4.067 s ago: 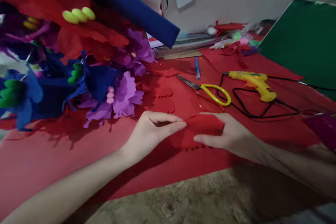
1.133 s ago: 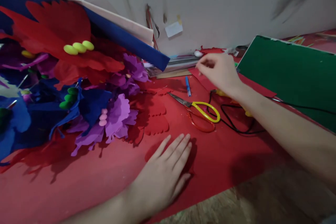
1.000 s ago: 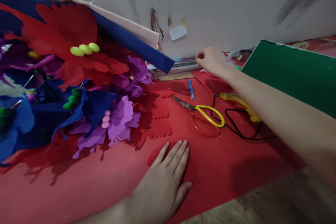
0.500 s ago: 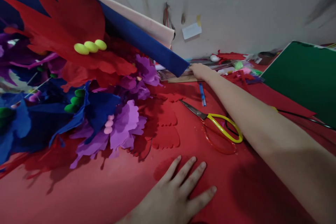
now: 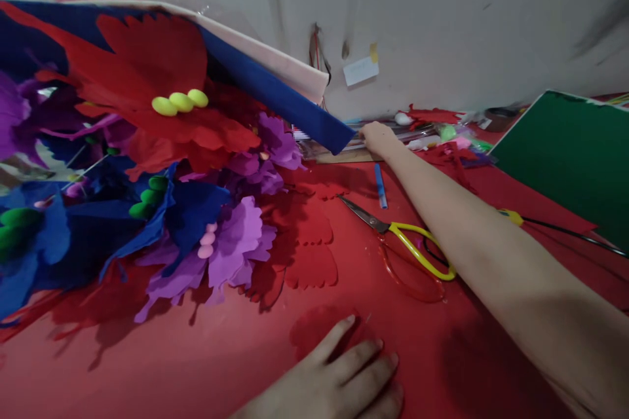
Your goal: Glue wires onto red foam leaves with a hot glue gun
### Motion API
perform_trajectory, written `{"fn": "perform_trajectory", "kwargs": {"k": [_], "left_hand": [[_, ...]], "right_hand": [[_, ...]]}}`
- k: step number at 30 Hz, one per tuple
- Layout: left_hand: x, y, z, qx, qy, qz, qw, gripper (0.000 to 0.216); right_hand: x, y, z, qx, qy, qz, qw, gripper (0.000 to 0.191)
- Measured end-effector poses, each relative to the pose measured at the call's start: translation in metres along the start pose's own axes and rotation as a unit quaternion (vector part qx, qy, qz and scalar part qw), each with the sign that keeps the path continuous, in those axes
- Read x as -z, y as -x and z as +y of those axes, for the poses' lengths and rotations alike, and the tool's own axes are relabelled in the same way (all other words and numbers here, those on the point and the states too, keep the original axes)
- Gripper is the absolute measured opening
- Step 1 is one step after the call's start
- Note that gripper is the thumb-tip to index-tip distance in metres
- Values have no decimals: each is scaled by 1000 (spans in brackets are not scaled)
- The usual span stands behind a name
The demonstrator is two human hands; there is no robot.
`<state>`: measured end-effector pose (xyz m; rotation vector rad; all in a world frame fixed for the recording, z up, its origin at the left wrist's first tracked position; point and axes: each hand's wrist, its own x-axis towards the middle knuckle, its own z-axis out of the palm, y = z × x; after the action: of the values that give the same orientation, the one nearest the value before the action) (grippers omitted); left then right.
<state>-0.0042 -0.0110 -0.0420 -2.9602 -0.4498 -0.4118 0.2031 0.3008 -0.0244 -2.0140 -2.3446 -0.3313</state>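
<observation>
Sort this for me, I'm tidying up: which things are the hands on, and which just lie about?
In use: left hand flat on red petal cutout; right hand at sheet stack.
Lying about: scissors, blue pen, green board, flower bunch.

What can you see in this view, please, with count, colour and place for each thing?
flower bunch: one, red, blue and purple, left side.
blue roll: one, blue, above the flowers.
cut petals: several, red, beside the flowers.
red sheet: one, red, covering the work surface.
scissors: one, yellow handles, right of the petals.
pen: one, blue, behind the scissors.
green sheet: one, green, far right.
stack of sheets: one, mixed, along the wall.
left hand: flat on a red petal.
right hand: at the stack, grip hidden.
</observation>
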Motion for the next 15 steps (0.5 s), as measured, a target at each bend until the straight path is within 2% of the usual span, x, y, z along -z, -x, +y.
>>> {"fn": "perform_trajectory", "kwargs": {"k": [6,15], "left_hand": [[-11,1,-1,13,-10,60,998,33],[-10,-2,2,45,-1,86,995,39]], "right_hand": [[-7,-13,2,-19,-5,-3,1000,34],[-14,-29,12,-9,-20,-2,1000,34]]}}
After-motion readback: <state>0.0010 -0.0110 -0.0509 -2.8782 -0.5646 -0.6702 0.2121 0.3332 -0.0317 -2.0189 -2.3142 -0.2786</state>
